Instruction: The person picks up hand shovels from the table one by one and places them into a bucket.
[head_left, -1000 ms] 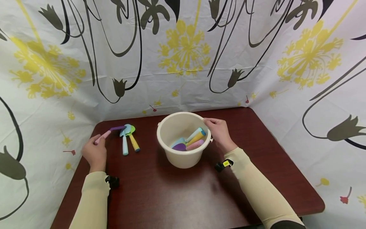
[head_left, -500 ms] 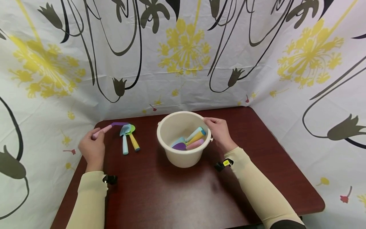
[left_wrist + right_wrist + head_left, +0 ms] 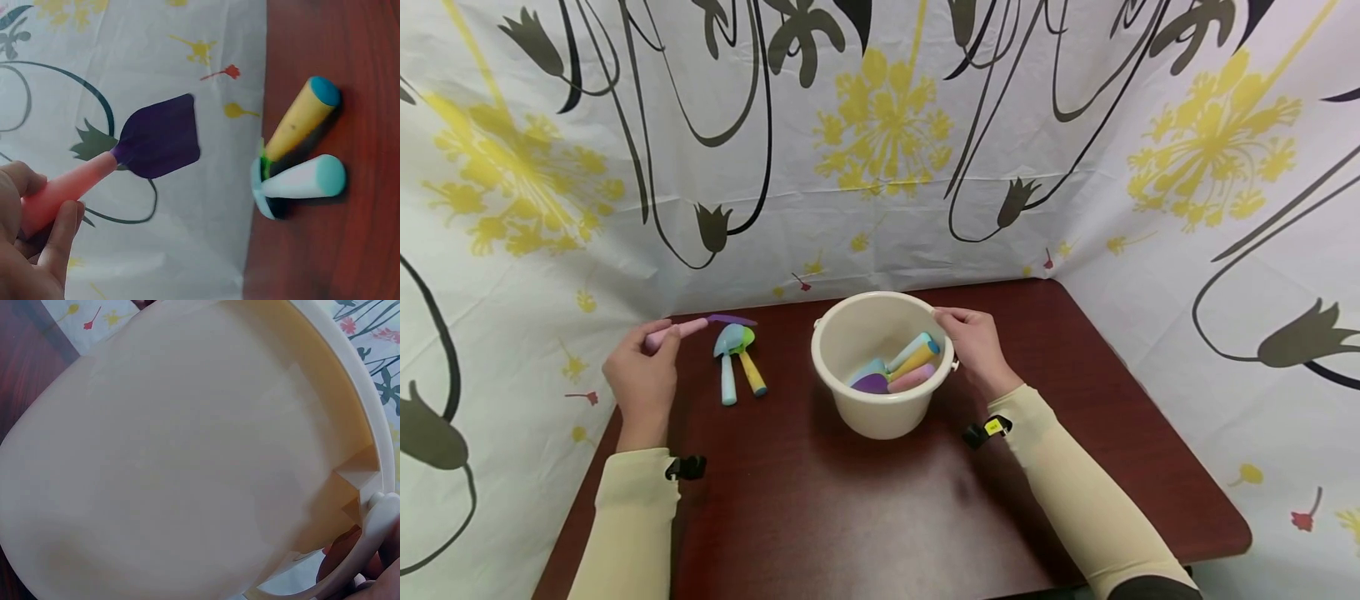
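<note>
A cream bucket (image 3: 880, 367) stands in the middle of a dark red table (image 3: 865, 508). Everything else sits around that bucket.

The left hand (image 3: 640, 379) is up in the air, well to the left of the bucket. Its fingers are curled tight round the pink handle of a little toy spade (image 3: 688, 327). The handle sits inside the hand, and the purple blade sticks out past the fingers, pointing toward the bucket. The spade is off the table. In the left wrist view the spade (image 3: 134, 156) shows its purple blade flat against the flowery curtain (image 3: 880, 133) behind it, with the fingers (image 3: 59, 240) wrapped on the pink part.

Two more toy tools lie on the table between the left hand and the bucket. One has a yellow handle (image 3: 750, 372) and one has a light blue handle (image 3: 727, 380). Their heads touch at the far end, and the handles spread apart toward the person.

The right hand (image 3: 973, 346) is on the right side of the bucket. Its fingers bend over the rim and hold it there. In the right wrist view the bucket wall (image 3: 187, 456) fills almost everything.

Inside the bucket lie more toy tools (image 3: 901, 372), pink, yellow, blue and purple, piled together.
</note>
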Tool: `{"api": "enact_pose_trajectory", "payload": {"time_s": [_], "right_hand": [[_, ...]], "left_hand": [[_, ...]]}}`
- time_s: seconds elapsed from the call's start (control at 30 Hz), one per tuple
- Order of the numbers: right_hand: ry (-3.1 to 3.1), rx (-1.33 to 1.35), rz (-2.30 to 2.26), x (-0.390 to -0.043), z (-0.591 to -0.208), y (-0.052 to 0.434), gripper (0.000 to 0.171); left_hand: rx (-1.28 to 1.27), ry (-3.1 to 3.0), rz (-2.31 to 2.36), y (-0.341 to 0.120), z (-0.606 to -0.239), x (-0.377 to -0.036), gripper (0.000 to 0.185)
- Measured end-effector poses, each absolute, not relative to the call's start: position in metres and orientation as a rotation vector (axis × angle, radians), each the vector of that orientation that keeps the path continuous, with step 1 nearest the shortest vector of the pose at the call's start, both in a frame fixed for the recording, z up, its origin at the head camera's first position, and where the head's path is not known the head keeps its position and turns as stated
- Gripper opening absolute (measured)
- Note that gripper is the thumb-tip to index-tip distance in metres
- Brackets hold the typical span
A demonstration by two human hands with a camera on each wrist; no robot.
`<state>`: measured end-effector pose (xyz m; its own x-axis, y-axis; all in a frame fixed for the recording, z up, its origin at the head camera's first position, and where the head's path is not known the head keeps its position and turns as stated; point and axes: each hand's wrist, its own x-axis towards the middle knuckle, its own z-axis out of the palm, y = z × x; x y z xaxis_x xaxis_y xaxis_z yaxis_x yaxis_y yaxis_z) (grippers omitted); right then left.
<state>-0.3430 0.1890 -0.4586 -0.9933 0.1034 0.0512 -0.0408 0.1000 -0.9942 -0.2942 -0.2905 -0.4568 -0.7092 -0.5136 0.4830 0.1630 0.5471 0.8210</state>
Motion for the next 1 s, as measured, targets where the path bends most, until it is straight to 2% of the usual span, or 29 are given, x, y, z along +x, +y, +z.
{"api": "enact_pose_trajectory", "payload": {"time_s": [0.73, 1.0], "right_hand": [[-2.242, -0.058, 2.033, -0.343, -0.459, 0.189, 0.038], [-2.243, -0.062, 2.032, -0.343, -0.459, 0.189, 0.038]], "left_hand": [[0.054, -1.987, -1.145, -0.267, -0.403, -0.279, 0.025], [0.041, -1.96, -1.173, -0.26, -0.384, -0.274, 0.028]]}}
